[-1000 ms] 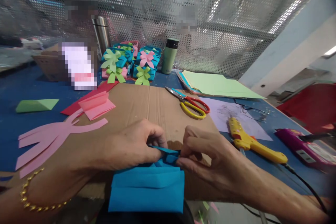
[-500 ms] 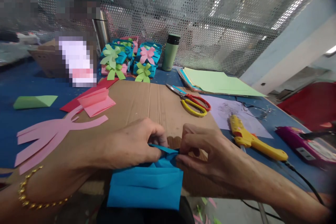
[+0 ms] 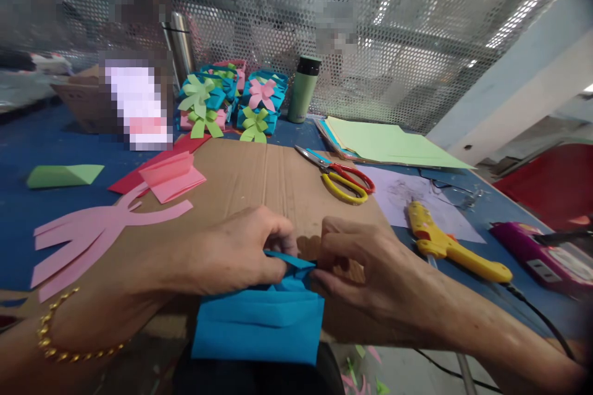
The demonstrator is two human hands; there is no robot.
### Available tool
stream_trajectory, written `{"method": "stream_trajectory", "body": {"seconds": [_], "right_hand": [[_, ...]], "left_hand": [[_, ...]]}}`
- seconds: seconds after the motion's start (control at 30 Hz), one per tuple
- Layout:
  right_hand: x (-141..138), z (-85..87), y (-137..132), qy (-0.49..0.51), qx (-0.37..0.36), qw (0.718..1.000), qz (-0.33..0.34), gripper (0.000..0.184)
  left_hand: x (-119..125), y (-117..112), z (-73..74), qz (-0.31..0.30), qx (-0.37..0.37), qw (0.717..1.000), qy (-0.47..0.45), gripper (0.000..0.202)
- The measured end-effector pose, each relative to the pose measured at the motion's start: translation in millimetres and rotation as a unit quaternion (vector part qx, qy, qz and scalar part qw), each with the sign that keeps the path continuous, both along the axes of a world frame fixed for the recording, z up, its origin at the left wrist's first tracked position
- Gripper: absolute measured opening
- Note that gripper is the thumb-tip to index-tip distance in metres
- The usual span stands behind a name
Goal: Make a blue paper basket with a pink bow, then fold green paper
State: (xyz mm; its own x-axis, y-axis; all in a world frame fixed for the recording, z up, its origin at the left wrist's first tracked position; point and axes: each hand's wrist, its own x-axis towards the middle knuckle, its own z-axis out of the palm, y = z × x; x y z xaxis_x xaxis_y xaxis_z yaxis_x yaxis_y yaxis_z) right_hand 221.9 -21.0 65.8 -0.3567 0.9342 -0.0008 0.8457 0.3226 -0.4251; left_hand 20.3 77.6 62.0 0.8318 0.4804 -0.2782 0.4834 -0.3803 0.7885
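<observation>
A folded blue paper piece (image 3: pixel 259 327), box-like with creased layers, hangs at the near edge of a cardboard sheet (image 3: pixel 245 179). My left hand (image 3: pixel 245 253) pinches its far left edge between thumb and fingers. At the far right corner of the paper, my right hand (image 3: pixel 356 259) is closed in a pinch on the same blue piece. The fingers partly cover the folds between them. Beyond my right hand lie scissors (image 3: pixel 345 183) with one red and one yellow handle. Left of my left hand is a cut pink paper piece (image 3: pixel 97 231).
A yellow glue gun (image 3: pixel 445 244) with its cord lies at right, near a purple power strip (image 3: pixel 537 253). Stacked paper sheets (image 3: pixel 389 142), a green flask (image 3: pixel 303 89) and finished paper boxes with paper flowers (image 3: pixel 262 95) stand at the back. Folded pink paper (image 3: pixel 171 176) lies left.
The view has shifted slightly. Both hands keep nearly the same pinch on the blue paper, with no clear change in its folds.
</observation>
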Motion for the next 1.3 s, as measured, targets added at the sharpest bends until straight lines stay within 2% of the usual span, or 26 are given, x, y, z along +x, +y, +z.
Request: {"method": "stream_trajectory", "body": {"seconds": [0.13,0.43,0.8,1.03,1.3], "right_hand": [[-1.1,0.0,0.8,-0.009,-0.015,1.000,-0.003,0.005],[-0.9,-1.4,0.7,-0.014,-0.043,0.999,-0.011,0.008],[-4.4,-1.2,2.6,-0.031,-0.039,0.998,-0.028,0.010],[-4.0,-3.6,3.5,-0.050,-0.018,0.998,-0.017,0.006],[-4.9,-4.9,3.7,-0.013,-0.043,0.999,0.006,0.011]], "left_hand": [[0.1,-0.7,0.4,0.000,0.003,1.000,0.008,0.009],[0.6,-0.4,1.0,-0.003,-0.011,1.000,0.016,0.012],[-0.6,-0.1,1.4,-0.010,-0.005,1.000,0.016,0.010],[-0.1,-0.2,0.8,-0.010,0.014,1.000,0.014,0.010],[-1.6,-1.1,-1.1,-0.020,0.017,1.000,0.017,0.012]]}}
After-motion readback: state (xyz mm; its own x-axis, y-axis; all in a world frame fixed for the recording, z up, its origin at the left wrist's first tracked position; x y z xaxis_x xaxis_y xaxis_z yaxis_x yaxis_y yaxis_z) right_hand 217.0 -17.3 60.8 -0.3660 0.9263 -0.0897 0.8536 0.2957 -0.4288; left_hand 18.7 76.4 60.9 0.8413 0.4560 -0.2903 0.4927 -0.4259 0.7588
